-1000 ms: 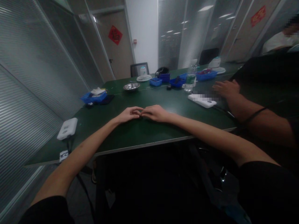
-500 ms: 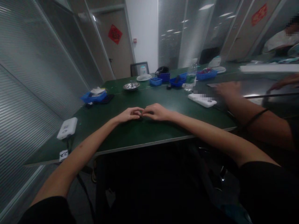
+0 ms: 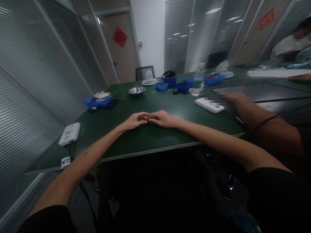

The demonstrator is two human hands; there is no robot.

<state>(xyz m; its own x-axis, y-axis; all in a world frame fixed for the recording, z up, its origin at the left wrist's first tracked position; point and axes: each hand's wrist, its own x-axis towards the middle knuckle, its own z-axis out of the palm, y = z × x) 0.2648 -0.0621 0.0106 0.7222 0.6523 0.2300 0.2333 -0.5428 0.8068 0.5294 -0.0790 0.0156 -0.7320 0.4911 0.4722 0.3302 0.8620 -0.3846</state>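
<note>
Above the green table [image 3: 150,139], my left hand [image 3: 136,120] and my right hand [image 3: 163,118] meet at their fingertips. Both have curled fingers, with thumb and fingers drawn together in a pinch. Whatever lies between the fingertips, if anything, is too small and dark to make out. Beyond my hands stands a shiny metal bowl [image 3: 136,90]. To the right of my right hand lies a white power bank [image 3: 209,105], partly blurred out.
At left are another white power bank [image 3: 69,133] with a cable and a blue basket [image 3: 97,101]. Farther back stand a water bottle [image 3: 198,81], a blue tray [image 3: 184,86] and a white plate [image 3: 149,82]. A co-worker's arm [image 3: 257,111] reaches in from the right beside a dark panel [image 3: 264,91].
My hands stay together, with only a slight shift of the fingers. At right, the co-worker's hand has moved slightly left and down, and another hand farther right now rests by the white board.
</note>
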